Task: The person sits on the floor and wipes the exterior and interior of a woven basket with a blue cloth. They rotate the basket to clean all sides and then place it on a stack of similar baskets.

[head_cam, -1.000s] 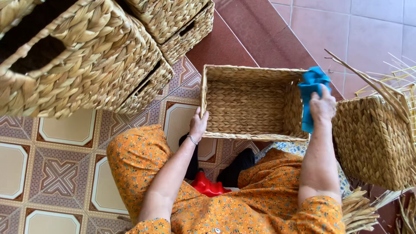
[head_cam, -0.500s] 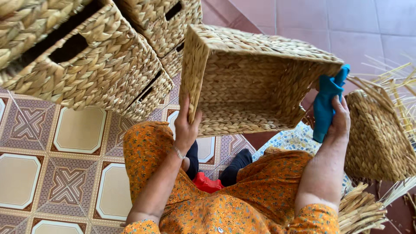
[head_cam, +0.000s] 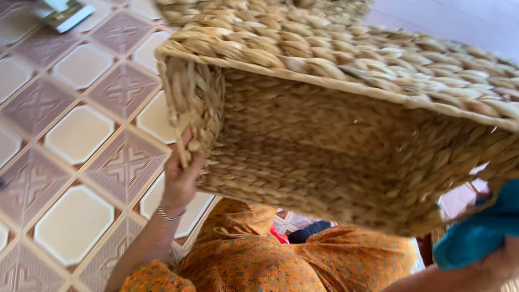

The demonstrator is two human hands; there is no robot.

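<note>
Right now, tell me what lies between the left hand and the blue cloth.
In the head view, the woven basket spans that stretch: the left hand grips its left rim, and the blue cloth sits at its right edge by the right hand.

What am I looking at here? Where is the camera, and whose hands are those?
The camera sits on a person's head and looks down, so you see their own arms. There is no machine. The left hand grips one side of a big woven basket, lifted and tipped so you look inside it. The right hand is at the other side and holds a blue cloth. The person wears orange flowered clothes. Below is a patterned tile floor, with a small flat thing lying on it, too blurred to name.
</note>
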